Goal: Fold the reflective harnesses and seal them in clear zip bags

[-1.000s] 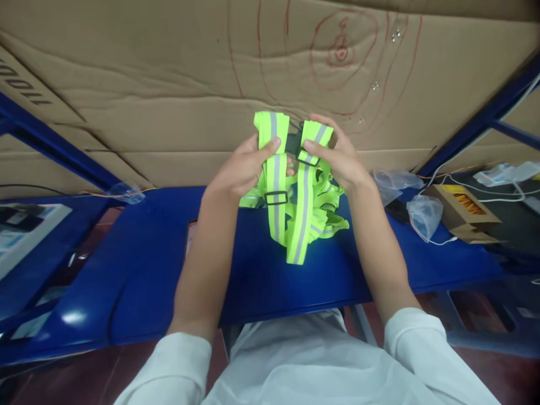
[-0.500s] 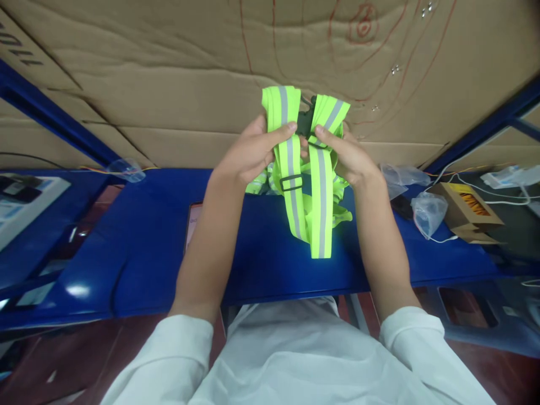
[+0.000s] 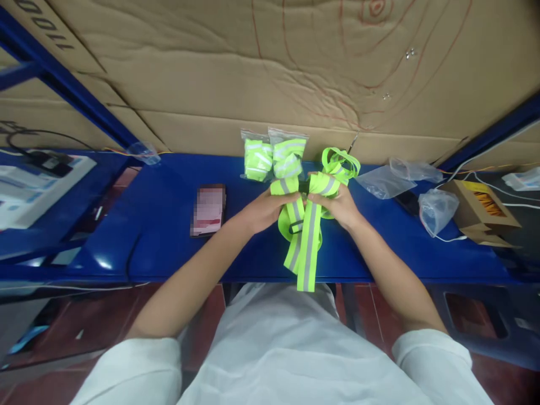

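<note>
Both my hands hold a neon-yellow reflective strap harness [image 3: 304, 242] with grey stripes and a black buckle, low over the blue table [image 3: 147, 236]. My left hand [image 3: 265, 209] pinches the left strap near its top fold. My right hand [image 3: 340, 205] grips the right strap next to the buckle. The loose strap ends hang over the table's front edge. A bundle of more straps [image 3: 340, 163] lies just behind my right hand.
Two clear bags with folded yellow straps [image 3: 273, 157] stand at the back against the cardboard wall [image 3: 253, 73]. A phone [image 3: 207, 209] lies left of my hands. Empty plastic bags [image 3: 382, 181] and a small cardboard box [image 3: 481, 216] are on the right.
My hands have come down with the harness from in front of the cardboard to just above the table. The view tilted down, so the bagged straps and phone now show.
</note>
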A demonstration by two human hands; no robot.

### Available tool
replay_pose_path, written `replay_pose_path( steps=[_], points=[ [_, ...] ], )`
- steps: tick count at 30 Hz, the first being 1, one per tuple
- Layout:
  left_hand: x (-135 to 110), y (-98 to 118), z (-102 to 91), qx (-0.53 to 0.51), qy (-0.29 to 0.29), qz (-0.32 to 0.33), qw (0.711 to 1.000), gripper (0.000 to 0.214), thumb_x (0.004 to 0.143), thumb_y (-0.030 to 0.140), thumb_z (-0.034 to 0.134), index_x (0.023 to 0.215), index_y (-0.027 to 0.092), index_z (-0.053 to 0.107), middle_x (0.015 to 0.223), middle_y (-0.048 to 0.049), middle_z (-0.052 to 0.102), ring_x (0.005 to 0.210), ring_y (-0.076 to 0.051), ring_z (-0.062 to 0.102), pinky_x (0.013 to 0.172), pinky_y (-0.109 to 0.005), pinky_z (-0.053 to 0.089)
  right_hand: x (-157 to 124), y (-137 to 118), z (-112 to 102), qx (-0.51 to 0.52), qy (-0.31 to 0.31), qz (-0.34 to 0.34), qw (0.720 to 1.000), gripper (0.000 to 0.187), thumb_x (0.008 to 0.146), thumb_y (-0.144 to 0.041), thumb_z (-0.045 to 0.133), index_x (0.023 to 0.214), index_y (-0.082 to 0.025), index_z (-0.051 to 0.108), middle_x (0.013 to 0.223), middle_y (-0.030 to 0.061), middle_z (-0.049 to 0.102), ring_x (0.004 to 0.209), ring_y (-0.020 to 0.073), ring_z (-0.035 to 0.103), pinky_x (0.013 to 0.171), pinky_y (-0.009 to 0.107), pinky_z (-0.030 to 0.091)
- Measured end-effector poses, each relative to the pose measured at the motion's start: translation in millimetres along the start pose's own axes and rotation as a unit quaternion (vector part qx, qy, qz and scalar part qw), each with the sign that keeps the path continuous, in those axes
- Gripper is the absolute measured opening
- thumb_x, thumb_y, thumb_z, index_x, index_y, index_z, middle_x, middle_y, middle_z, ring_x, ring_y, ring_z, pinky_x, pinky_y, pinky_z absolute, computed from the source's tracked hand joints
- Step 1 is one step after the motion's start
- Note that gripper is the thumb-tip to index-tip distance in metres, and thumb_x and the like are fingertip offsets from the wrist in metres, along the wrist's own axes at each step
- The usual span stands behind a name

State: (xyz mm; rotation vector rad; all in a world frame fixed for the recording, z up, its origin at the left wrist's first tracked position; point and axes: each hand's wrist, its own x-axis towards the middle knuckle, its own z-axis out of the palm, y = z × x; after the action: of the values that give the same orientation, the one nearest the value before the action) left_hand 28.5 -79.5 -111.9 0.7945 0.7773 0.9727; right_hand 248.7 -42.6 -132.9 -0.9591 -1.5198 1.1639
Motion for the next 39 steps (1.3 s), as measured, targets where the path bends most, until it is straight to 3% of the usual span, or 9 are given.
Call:
replay_pose_path(
  steps=[6,12,17,19,21,27,32,35,39],
  points=[
    [-26.5,7.5,-27.2,-0.014,-0.015,-0.036,0.999,0.070,0.078,0.049,0.105,0.138,0.029,0.074,0.126,-0.0062,0.085,0.117,-0.032,0.082,0.089,-0.036,0.067,-11.8,4.9,13.5,-0.026,-0.033,-0.029,0.999,0.071,0.076,-0.065,0.101,0.129,-0.023,0.077,0.133,0.0106,0.079,0.128,0.0380,0.076,0.115,0.057,0.063],
    [-12.8,2.0,-43.8,0.187,-0.007,0.113,0.976,0.093,0.073,0.045,0.110,0.149,0.029,0.058,0.146,-0.0107,0.073,0.139,-0.037,0.070,0.112,-0.046,0.063,-20.4,-4.0,19.0,0.096,-0.051,0.175,0.978,0.084,0.082,-0.083,0.091,0.136,-0.021,0.074,0.109,0.0113,0.081,0.082,0.0296,0.080,0.059,0.040,0.069],
    [-2.9,-1.8,-48.6,0.404,-0.004,0.309,0.861,0.106,0.078,0.063,0.103,0.162,0.033,0.044,0.164,-0.0161,0.052,0.158,-0.041,0.050,0.129,-0.059,0.051,-21.8,-16.8,21.7,0.171,-0.053,0.235,0.955,0.087,0.090,-0.092,0.076,0.139,-0.021,0.075,0.108,0.0111,0.082,0.086,0.0294,0.082,0.055,0.035,0.064],
    [-5.4,0.5,-47.5,0.495,-0.005,0.333,0.802,0.087,0.088,0.065,0.095,0.157,0.031,0.054,0.166,-0.0161,0.049,0.161,-0.040,0.044,0.137,-0.061,0.040,-22.4,-19.2,22.7,0.177,-0.063,0.242,0.952,0.089,0.090,-0.096,0.071,0.142,-0.023,0.074,0.110,0.0104,0.082,0.092,0.0305,0.082,0.057,0.035,0.065],
    [-9.3,5.5,-45.6,0.539,-0.017,0.306,0.784,0.073,0.094,0.062,0.088,0.153,0.029,0.061,0.161,-0.0155,0.055,0.157,-0.039,0.049,0.137,-0.059,0.040,-23.7,-19.0,22.1,0.181,-0.080,0.239,0.951,0.093,0.089,-0.101,0.067,0.143,-0.025,0.073,0.110,0.0101,0.082,0.097,0.0313,0.083,0.062,0.036,0.067],
    [-18.9,28.0,-37.5,0.501,0.012,0.223,0.836,0.040,0.093,0.044,0.091,0.127,0.025,0.080,0.127,-0.0050,0.080,0.123,-0.032,0.074,0.116,-0.037,0.055,-27.0,-20.8,9.5,0.148,-0.107,0.203,0.962,0.083,0.072,-0.088,0.094,0.123,-0.024,0.080,0.107,0.0086,0.083,0.104,0.0317,0.082,0.091,0.044,0.072],
    [-19.2,43.6,-25.5,0.186,0.130,0.160,0.961,0.037,0.077,0.042,0.103,0.101,0.023,0.083,0.105,-0.0028,0.084,0.111,-0.032,0.079,0.097,-0.037,0.066,-22.0,-31.2,-13.0,0.045,-0.072,0.143,0.986,0.065,0.078,-0.062,0.103,0.123,-0.020,0.082,0.122,0.0092,0.083,0.114,0.0345,0.081,0.108,0.052,0.067],
    [-14.9,50.8,-22.3,0.032,0.135,0.097,0.986,0.038,0.082,0.049,0.098,0.104,0.022,0.084,0.105,-0.0043,0.085,0.107,-0.032,0.082,0.088,-0.038,0.070,-15.4,-26.6,-30.1,-0.134,0.027,0.019,0.990,0.053,0.089,-0.055,0.093,0.127,-0.022,0.080,0.123,0.0096,0.082,0.117,0.0364,0.078,0.113,0.057,0.063],
    [-8.4,46.3,-27.5,-0.015,0.112,0.077,0.991,0.035,0.086,0.046,0.098,0.109,0.024,0.084,0.113,-0.0029,0.087,0.114,-0.030,0.083,0.087,-0.033,0.071,-12.8,-17.0,-36.2,-0.318,0.118,-0.170,0.925,0.059,0.096,-0.037,0.076,0.154,-0.027,0.064,0.155,0.0154,0.063,0.138,0.0391,0.066,0.121,0.061,0.055]
  ],
)
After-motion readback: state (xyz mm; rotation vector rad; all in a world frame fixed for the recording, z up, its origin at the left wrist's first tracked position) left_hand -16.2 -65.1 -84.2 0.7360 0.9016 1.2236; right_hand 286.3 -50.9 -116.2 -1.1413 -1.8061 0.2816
